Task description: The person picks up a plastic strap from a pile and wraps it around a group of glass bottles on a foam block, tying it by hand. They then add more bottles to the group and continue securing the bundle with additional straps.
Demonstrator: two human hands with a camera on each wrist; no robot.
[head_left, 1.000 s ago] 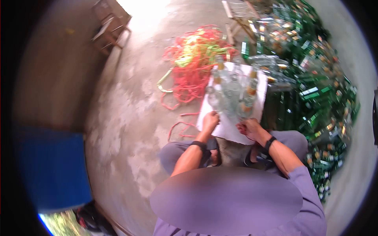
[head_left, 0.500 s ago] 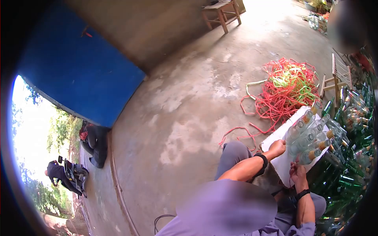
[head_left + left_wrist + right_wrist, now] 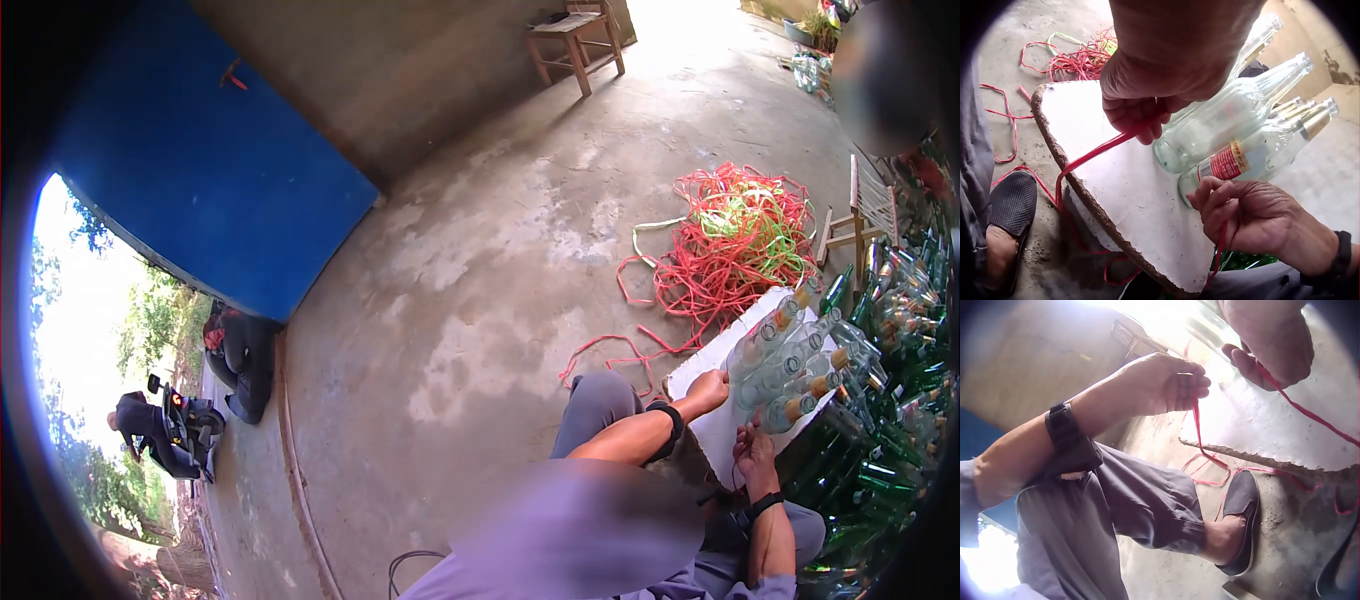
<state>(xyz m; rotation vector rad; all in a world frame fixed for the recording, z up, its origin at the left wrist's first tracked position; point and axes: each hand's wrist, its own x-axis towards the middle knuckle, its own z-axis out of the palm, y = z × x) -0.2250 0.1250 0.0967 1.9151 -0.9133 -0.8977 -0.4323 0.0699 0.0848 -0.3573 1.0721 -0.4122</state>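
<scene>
Clear glass bottles point(image 3: 765, 375) stand grouped on a white board point(image 3: 708, 425); the nearest one in the left wrist view carries a red label point(image 3: 1222, 164). My left hand point(image 3: 708, 392), on the left side of the group, pinches a red plastic strap point(image 3: 1100, 150) that hangs over the board's rough edge. On the near right side, my right hand point(image 3: 757, 458) grips another stretch of red strap point(image 3: 1310, 415), with its fingers curled close by the labelled bottle's base. Between the hands, the strap's course is hidden behind the bottles.
A tangled heap of red and yellow-green straps point(image 3: 740, 225) lies on the floor past the board. Many green bottles point(image 3: 890, 440) are piled at the right. A wooden chair point(image 3: 577, 45) stands by the wall, and a person point(image 3: 150, 430) is outside beside a motorbike.
The head view has swung left, bringing the blue panel and doorway into sight. Both hands stay at the bottles' near side, holding the strap.
</scene>
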